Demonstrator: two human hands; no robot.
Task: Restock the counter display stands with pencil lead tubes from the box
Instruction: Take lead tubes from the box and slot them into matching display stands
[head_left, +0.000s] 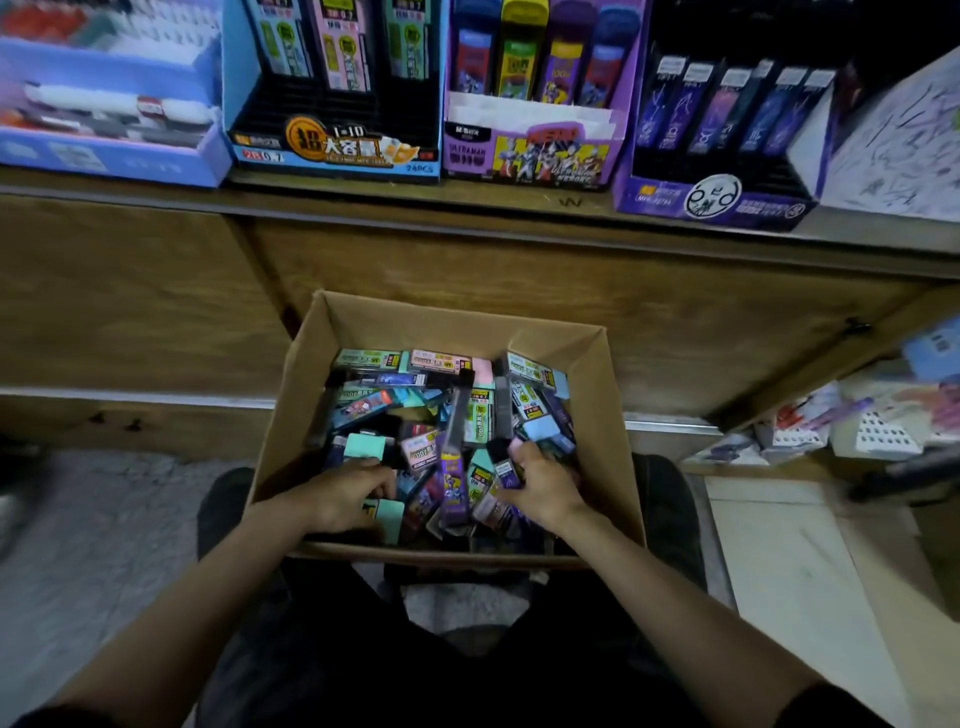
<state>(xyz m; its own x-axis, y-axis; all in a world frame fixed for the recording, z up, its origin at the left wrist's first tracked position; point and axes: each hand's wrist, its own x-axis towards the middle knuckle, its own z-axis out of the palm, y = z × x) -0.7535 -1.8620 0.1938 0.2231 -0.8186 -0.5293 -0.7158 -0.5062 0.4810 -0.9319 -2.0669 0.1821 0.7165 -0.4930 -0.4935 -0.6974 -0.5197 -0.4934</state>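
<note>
I'm seeing both hands working inside the cardboard box (615, 415), which is holding a heap of lead tubes (452, 410). R hand (543, 488) is pinching a dark tube (503, 461). L hand (345, 496) is resting on the heap, grip can't tell. Display stands (332, 104) are sitting up on the counter (363, 200).

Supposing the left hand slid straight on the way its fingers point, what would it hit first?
The left hand would probably meet the purple tube in the box; depth is unclear.
</note>
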